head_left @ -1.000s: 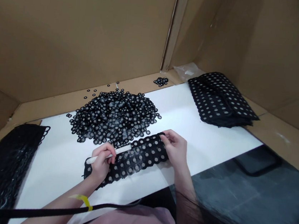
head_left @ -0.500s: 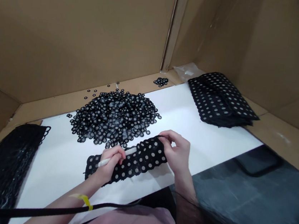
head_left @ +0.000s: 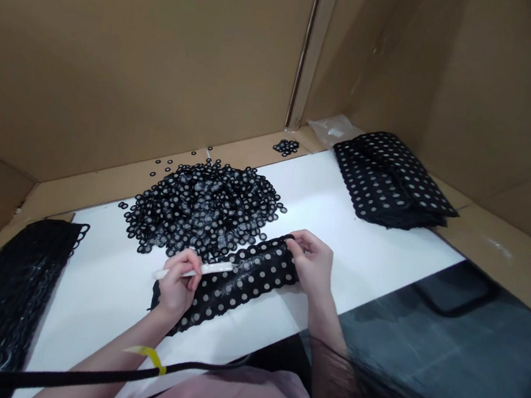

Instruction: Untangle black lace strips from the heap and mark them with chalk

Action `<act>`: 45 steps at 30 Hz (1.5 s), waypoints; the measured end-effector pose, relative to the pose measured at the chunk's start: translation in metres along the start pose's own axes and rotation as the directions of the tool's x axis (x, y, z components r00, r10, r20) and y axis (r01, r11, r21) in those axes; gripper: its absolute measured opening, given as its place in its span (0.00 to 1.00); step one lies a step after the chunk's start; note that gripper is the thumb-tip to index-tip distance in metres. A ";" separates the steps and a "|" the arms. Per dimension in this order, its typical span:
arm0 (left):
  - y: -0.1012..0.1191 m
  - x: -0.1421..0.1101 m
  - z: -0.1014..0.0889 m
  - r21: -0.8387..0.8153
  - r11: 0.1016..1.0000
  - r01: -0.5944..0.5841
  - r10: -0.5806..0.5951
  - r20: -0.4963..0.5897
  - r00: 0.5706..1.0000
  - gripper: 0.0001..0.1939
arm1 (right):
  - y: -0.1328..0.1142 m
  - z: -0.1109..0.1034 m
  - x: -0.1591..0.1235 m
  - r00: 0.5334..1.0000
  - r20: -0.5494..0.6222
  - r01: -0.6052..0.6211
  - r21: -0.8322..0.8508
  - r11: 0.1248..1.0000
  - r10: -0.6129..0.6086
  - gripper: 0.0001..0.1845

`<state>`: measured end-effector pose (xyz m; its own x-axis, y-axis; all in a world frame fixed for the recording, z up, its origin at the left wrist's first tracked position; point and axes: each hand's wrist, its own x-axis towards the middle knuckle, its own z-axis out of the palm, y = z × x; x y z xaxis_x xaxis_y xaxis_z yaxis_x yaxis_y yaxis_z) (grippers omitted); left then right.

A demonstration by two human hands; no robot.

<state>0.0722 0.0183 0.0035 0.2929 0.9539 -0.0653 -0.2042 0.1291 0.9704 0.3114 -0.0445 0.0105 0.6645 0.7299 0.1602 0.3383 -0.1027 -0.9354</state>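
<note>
A black strip with rows of pale dots and a scalloped edge [head_left: 247, 284] lies slantwise on the white sheet in front of me. My left hand [head_left: 179, 285] rests over its left end, fingers closed round a slim white pen-like stick [head_left: 214, 268]. The stick points right, its tip over the upper part of the strip; whether it touches cannot be made out. At the strip's far right corner, my right hand [head_left: 313, 262] pinches the edge between thumb and fingers. Just beyond the strip is a heap of small black rings with pale centres [head_left: 207, 205].
Dotted black sheets [head_left: 387, 181] are stacked at the right, beside a clear plastic bag [head_left: 333, 130]. Shiny black strips [head_left: 10, 291] lie at the left. A small ring cluster [head_left: 285, 147] sits at the back. Cardboard walls [head_left: 141, 70] enclose the table; a black cable [head_left: 82, 376] crosses low.
My left hand has shifted left and slightly up, and the pen-like stick now lies flatter. The strip's right end is spread a little higher, with my right hand still on it.
</note>
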 end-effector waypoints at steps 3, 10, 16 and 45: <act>0.001 -0.002 0.001 0.062 0.998 0.012 -0.016 0.052 0.999 0.08 | 0.002 0.000 0.000 1.000 0.005 -0.001 0.012 1.000 0.001 0.07; -0.002 -0.006 0.001 0.195 0.978 0.073 -0.105 0.163 0.981 0.09 | -0.005 0.000 -0.001 1.000 -0.017 0.007 0.010 1.000 -0.007 0.06; 0.001 -0.007 0.005 0.385 0.923 0.010 -0.149 0.334 0.931 0.09 | -0.022 -0.003 -0.008 0.995 -0.015 0.097 -0.008 0.995 -0.097 0.05; -0.004 -0.005 -0.004 0.128 0.991 0.045 -0.069 0.191 0.979 0.10 | -0.005 -0.003 0.001 1.000 -0.007 -0.017 0.061 0.998 0.017 0.06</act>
<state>0.0680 0.0138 -0.0013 0.4795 0.8732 -0.0865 -0.0696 0.1362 0.9882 0.3125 -0.0450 0.0158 0.6752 0.7230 0.1463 0.2856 -0.0733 -0.9555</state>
